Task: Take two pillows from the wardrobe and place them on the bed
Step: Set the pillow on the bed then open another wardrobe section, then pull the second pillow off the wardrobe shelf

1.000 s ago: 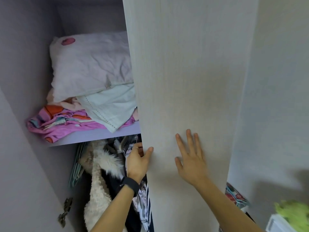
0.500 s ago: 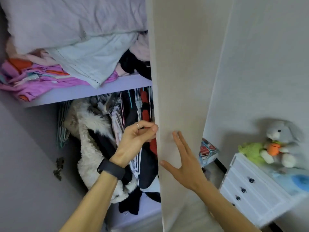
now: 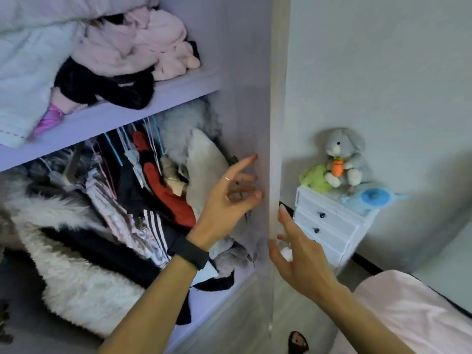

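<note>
Above and left of both empty, open hands, the pillows (image 3: 51,8) lie lengthwise along the shelf's (image 3: 122,116) left end; left hand (image 3: 227,200) nearer than right hand (image 3: 298,256).

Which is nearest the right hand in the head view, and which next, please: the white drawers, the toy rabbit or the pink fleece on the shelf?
From the right hand:
1. White drawers, just to its right, by the wall.
2. Toy rabbit, sitting on top of the drawers, higher up.
3. Pink fleece, far up to the left on the wardrobe shelf.
</note>
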A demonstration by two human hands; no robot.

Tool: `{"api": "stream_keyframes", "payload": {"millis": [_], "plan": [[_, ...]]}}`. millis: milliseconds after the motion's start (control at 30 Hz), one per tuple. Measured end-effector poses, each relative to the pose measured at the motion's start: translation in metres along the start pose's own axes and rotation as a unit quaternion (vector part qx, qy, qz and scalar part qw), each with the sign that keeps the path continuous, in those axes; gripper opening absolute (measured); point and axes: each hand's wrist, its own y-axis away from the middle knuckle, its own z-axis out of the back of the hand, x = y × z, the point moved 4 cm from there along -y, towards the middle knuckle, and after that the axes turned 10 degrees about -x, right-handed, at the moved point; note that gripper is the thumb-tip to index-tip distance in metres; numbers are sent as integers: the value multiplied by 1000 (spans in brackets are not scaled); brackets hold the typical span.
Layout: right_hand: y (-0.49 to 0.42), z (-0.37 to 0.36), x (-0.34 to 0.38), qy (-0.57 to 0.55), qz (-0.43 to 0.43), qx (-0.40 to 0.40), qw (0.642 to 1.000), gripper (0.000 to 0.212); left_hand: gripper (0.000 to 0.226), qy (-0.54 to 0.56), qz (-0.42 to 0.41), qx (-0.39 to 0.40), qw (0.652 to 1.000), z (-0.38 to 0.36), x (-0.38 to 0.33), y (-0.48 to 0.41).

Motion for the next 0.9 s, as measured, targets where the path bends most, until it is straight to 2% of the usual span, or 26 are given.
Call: {"api": "stream_keyframes", "payload": {"millis": [100,233,433,567,700,800,900], "plan": [[4,19,-15,37,-59,12,997,97,71,-45,-38,28,998,-25,10,-12],[2,45,-33,76,-148,-12,986,94,87,-117,-124,60,984,-65,20,-20],[-14,70,-74,117,-244,-76,960,92,101,-303,-249,63,918,-118,47,-35],[-32,81,-91,147,-280,-77,946,87,108,-369,-229,89,897,-141,68,-43],[-40,84,-105,160,-301,-68,938,87,111,-369,-221,93,898,-153,76,-50],[-37,82,-109,155,-273,-96,945,90,109,-360,-219,92,902,-155,76,-50],[-25,79,-95,170,-219,-151,949,89,95,-342,-213,103,910,-146,75,-49]]}}
